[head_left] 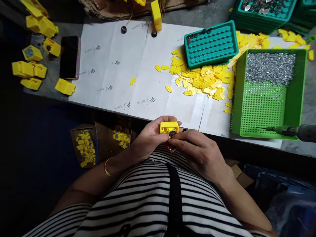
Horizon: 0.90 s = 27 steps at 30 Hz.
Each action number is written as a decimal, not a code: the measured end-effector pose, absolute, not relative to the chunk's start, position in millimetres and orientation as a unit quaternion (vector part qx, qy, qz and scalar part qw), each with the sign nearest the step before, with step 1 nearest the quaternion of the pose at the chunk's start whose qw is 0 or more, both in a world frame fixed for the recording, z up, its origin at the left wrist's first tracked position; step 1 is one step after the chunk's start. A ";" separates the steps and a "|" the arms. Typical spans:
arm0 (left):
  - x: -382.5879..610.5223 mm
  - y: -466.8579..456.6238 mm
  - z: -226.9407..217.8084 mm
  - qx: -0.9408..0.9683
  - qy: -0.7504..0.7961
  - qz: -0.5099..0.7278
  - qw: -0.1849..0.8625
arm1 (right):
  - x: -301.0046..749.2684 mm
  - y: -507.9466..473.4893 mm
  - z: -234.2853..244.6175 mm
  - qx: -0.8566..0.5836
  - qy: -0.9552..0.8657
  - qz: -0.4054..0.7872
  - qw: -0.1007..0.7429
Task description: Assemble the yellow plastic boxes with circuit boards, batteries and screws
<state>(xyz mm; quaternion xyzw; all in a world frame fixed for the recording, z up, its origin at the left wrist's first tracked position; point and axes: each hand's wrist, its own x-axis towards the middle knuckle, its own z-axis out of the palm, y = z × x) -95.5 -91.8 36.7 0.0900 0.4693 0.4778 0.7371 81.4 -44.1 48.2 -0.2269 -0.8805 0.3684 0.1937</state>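
Seen from the head camera: the left hand (148, 140) holds a small yellow plastic housing (169, 127) in front of the striped shirt, just below the table (118, 65) edge, its fingers clamped around the housing's left side. The right hand (197, 153) meets it from the right, fingers pinched together on a small dark round part (172, 133) at the housing's underside. On the table lie a heap of small yellow plastic tabs (202, 80), a teal plastic tray (211, 44), a green perforated tray (295, 95) holding silver screws (270, 67), and a black phone (69, 57).
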 end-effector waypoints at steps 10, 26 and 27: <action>-95.2 -94.9 32.1 0.115 0.508 0.473 0.710 | 79.9 -53.5 41.0 -0.280 -0.852 0.392 0.205; -99.8 -99.2 38.6 0.074 0.495 0.471 0.726 | 78.5 -50.0 44.5 -0.266 -0.854 0.406 0.186; -99.9 -99.3 38.0 0.075 0.496 0.467 0.728 | 78.7 -49.9 44.5 -0.263 -0.856 0.405 0.184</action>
